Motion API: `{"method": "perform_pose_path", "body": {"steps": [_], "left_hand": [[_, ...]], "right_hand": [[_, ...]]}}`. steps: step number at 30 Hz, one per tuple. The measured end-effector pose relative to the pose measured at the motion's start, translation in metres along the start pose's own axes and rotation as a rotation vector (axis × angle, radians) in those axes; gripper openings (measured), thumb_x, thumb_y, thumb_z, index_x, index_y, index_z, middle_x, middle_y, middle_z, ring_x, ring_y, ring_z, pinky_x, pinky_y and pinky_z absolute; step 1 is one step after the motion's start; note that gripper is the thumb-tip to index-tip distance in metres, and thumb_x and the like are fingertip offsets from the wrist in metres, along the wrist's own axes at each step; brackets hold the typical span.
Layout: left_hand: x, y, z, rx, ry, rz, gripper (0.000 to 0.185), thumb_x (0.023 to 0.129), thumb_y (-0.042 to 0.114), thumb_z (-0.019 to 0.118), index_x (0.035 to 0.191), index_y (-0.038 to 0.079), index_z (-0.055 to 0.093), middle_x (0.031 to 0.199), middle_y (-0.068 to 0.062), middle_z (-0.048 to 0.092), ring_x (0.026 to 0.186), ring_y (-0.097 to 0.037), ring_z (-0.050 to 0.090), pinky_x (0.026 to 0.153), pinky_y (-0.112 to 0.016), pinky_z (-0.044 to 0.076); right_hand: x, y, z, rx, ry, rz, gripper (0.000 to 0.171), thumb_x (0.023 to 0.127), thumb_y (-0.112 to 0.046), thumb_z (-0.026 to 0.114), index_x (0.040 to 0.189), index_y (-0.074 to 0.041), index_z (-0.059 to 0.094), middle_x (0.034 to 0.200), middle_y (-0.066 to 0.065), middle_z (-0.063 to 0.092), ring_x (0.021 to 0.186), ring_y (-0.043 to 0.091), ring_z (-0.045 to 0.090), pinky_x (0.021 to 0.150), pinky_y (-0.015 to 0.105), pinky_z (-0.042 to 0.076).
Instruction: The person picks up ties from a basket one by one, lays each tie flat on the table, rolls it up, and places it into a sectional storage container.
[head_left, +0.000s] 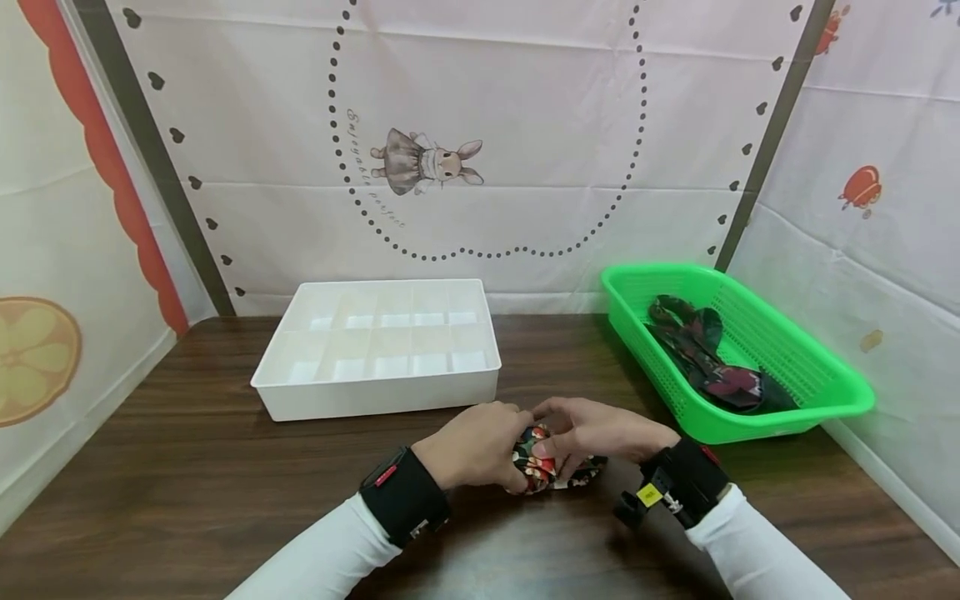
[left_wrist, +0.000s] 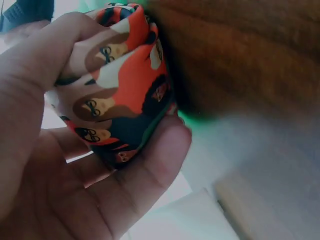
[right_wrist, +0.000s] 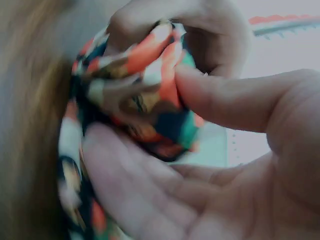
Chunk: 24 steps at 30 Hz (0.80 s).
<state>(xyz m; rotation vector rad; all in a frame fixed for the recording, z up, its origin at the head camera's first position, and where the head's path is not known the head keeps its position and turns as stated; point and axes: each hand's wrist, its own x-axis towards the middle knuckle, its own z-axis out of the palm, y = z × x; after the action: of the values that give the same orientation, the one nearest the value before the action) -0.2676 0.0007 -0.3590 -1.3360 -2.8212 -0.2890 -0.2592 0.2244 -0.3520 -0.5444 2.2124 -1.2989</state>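
A printed scarf (head_left: 531, 468), orange, dark green and cream with small faces on it, is bunched into a thick roll low over the table, in front of the white box. My left hand (head_left: 478, 446) grips the roll from the left; in the left wrist view its thumb and fingers curl round the scarf (left_wrist: 117, 95). From the right, my right hand (head_left: 606, 427) pinches the same roll, thumb on one side and fingers on the other. A loose tail of the scarf (right_wrist: 70, 165) trails beneath the right fingers along the table.
Behind the hands stands a white box (head_left: 382, 400) divided into several compartments. A green plastic basket (head_left: 810, 350) sits at the right with dark floral fabric (head_left: 712, 367) lying in it. Patterned cloth walls (head_left: 525, 100) close in the wooden table (head_left: 187, 467) at the back and sides.
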Motion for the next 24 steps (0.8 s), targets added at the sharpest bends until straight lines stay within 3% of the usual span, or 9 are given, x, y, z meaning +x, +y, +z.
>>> {"method": "perform_pose_path", "body": {"steps": [5,9,13,19,22,24], "left_hand": [[-0.003,-0.003,-0.002,-0.064,-0.01,0.011,0.035,0.072,0.026,0.094,0.093,0.014,0.069,0.077,0.008,0.059,0.068,-0.006,0.056,0.065,-0.027,0.049],[-0.005,-0.004,-0.006,-0.092,-0.041,0.009,0.032,0.075,0.023,0.093,0.085,0.018,0.064,0.07,0.01,0.056,0.061,-0.006,0.053,0.06,-0.026,0.046],[-0.004,-0.004,-0.01,-0.072,-0.048,0.013,0.037,0.076,0.027,0.093,0.095,0.016,0.064,0.075,0.009,0.057,0.065,-0.007,0.054,0.062,-0.027,0.047],[-0.006,-0.005,-0.017,-0.104,-0.062,-0.031,0.07,0.074,0.037,0.093,0.13,0.01,0.06,0.106,0.0,0.058,0.086,-0.013,0.057,0.078,-0.031,0.052],[-0.006,-0.007,-0.014,-0.133,-0.041,-0.024,0.062,0.075,0.033,0.092,0.123,0.009,0.063,0.1,0.001,0.06,0.082,-0.013,0.057,0.074,-0.03,0.052],[-0.005,-0.008,-0.01,-0.131,-0.014,-0.006,0.049,0.074,0.028,0.09,0.113,0.009,0.066,0.09,0.004,0.06,0.076,-0.011,0.056,0.068,-0.029,0.05]], "right_hand": [[0.003,-0.021,0.016,-0.245,0.192,0.038,0.079,0.097,-0.038,0.078,0.152,0.006,0.043,0.085,0.01,0.07,0.067,0.027,0.069,0.064,0.042,0.059],[0.006,-0.027,0.028,-0.276,0.222,0.061,0.079,0.097,-0.039,0.077,0.153,0.004,0.043,0.08,0.009,0.068,0.059,0.027,0.069,0.059,0.042,0.058],[0.006,-0.022,0.025,-0.175,0.149,0.045,0.071,0.099,-0.033,0.076,0.15,0.003,0.044,0.086,0.012,0.071,0.064,0.029,0.07,0.063,0.042,0.06],[0.002,0.0,0.002,0.097,-0.025,0.029,0.066,0.103,-0.012,0.07,0.155,0.008,0.035,0.117,0.02,0.068,0.085,0.033,0.072,0.077,0.046,0.062],[0.003,0.007,-0.003,0.155,-0.058,0.022,0.066,0.103,-0.008,0.068,0.157,0.009,0.033,0.122,0.023,0.065,0.09,0.034,0.072,0.081,0.046,0.061],[0.004,0.007,-0.002,0.126,-0.037,0.019,0.065,0.103,-0.011,0.069,0.155,0.008,0.036,0.117,0.023,0.067,0.089,0.035,0.073,0.08,0.046,0.062]]}}
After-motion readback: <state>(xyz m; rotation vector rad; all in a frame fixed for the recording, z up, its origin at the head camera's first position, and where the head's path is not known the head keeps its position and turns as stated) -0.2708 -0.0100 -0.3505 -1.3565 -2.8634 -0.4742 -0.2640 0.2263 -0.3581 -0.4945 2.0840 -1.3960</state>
